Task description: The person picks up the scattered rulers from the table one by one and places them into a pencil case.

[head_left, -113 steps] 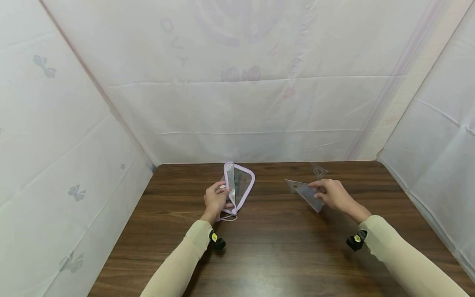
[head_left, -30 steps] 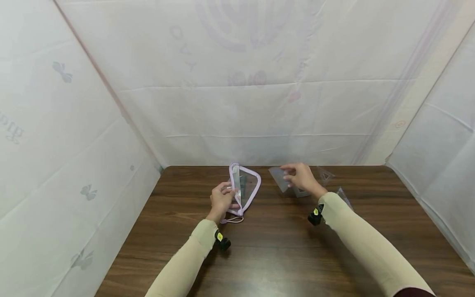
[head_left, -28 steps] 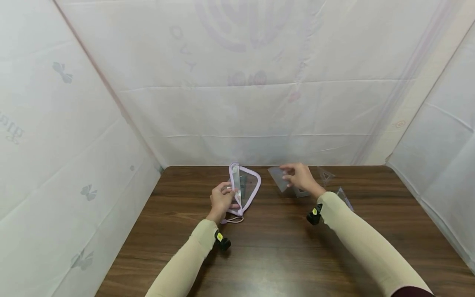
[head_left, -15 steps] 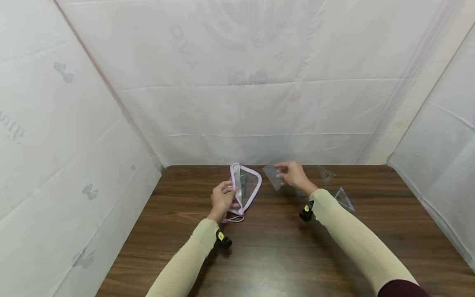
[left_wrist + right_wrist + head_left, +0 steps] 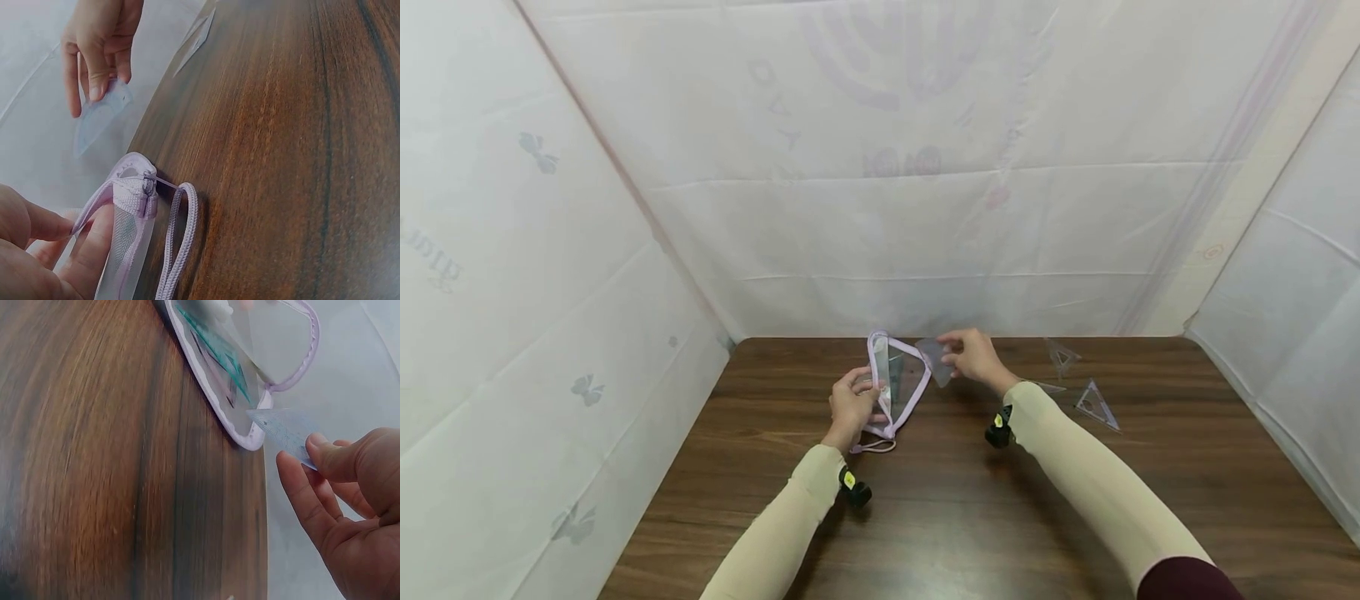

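Your left hand [image 5: 853, 404] pinches the pouch [image 5: 907, 379] at its edge; your right hand [image 5: 973, 355] clamps a clear plate [image 5: 934, 364] between thumb and fingers, near the pouch's rim.

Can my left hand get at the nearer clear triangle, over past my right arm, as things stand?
Probably not easily: the left hand grips the purple-edged pouch, and the right arm lies between it and the triangle.

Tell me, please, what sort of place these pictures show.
Probably a makeshift recording booth: printed white sheeting hangs behind and along both sides of a dark brown wood-grain table, and two small black wrist-worn devices with yellow marks look like cameras.
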The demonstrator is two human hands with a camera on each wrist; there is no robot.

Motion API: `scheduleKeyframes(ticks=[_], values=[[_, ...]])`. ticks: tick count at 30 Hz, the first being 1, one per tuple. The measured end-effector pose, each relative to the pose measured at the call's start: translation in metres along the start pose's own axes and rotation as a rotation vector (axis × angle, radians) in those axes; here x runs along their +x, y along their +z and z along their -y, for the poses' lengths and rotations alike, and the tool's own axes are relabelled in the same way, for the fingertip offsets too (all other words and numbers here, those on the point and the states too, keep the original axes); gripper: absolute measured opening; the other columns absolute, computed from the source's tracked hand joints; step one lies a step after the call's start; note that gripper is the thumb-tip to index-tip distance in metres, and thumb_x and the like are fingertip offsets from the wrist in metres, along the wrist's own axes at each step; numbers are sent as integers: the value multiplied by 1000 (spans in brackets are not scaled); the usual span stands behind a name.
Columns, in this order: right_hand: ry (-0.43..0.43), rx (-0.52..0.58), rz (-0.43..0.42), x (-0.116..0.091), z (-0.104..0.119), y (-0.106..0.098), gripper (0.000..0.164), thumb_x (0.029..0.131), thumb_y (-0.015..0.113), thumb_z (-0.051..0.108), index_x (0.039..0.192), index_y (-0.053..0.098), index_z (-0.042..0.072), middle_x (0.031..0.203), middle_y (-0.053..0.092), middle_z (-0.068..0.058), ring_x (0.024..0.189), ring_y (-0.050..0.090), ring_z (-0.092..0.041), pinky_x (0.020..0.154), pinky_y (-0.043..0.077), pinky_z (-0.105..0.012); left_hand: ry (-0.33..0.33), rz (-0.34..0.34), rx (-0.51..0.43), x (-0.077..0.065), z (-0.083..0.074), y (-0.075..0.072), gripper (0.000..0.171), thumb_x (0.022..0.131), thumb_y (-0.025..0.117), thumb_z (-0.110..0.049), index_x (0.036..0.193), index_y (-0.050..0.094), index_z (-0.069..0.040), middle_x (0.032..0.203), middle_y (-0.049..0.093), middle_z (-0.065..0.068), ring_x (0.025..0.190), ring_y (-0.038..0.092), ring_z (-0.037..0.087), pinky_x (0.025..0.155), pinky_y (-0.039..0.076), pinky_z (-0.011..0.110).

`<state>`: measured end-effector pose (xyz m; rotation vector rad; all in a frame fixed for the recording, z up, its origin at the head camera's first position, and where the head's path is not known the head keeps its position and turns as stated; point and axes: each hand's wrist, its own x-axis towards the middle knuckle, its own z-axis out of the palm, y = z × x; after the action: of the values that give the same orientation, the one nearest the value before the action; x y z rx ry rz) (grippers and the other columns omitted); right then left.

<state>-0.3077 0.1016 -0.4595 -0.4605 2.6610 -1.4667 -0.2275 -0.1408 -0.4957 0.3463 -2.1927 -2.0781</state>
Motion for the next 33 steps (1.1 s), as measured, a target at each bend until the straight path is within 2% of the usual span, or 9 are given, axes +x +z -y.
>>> scheduleKeyframes(ticks=[4,9,11,16,19,24,33], values=[[11,1,2,4,3,7,41,89,75,-6,129,69,1,108,70,-18,68,73,-34,68,67,-49,0,-5,4,-1,0,1,37,93,69,7,128,66,-5,108,75,18,71,76,30,49,64,41],[-3,-32,-2,11,7,14,41,89,75,-5,129,69,0,108,71,-18,61,71,-27,60,66,-40,0,-5,-6,-2,-1,2,38,93,67,8,130,65,-4,109,75,19,72,76,31,51,65,41],[-7,-41,0,14,7,17,41,89,75,-5,129,69,0,108,71,-18,62,72,-28,56,65,-34,-1,-3,-13,-1,0,2,39,94,66,9,130,64,-4,108,75,19,72,76,31,51,65,41],[-14,-39,-9,22,6,28,40,89,74,-7,129,69,0,105,72,-17,68,73,-37,58,66,-36,-1,1,-40,0,1,2,41,93,62,12,130,64,-5,107,75,19,71,76,28,52,65,41],[-11,-38,-23,23,6,35,40,89,74,-7,128,69,0,101,73,-16,68,73,-38,57,65,-34,-5,1,-55,0,2,2,41,93,61,13,129,64,-5,107,75,19,71,76,28,51,65,41],[1,-56,-40,25,6,44,38,88,77,-4,126,71,1,100,72,-14,64,72,-33,51,61,-26,-6,0,-66,2,3,3,41,92,60,14,128,63,-5,106,75,19,72,76,30,51,65,40],[14,13,-60,30,8,57,37,84,78,-7,121,72,-3,95,73,-17,55,70,-20,52,63,-29,-15,-2,-62,1,0,3,41,92,61,13,128,63,-6,105,76,18,72,76,30,51,65,40]])
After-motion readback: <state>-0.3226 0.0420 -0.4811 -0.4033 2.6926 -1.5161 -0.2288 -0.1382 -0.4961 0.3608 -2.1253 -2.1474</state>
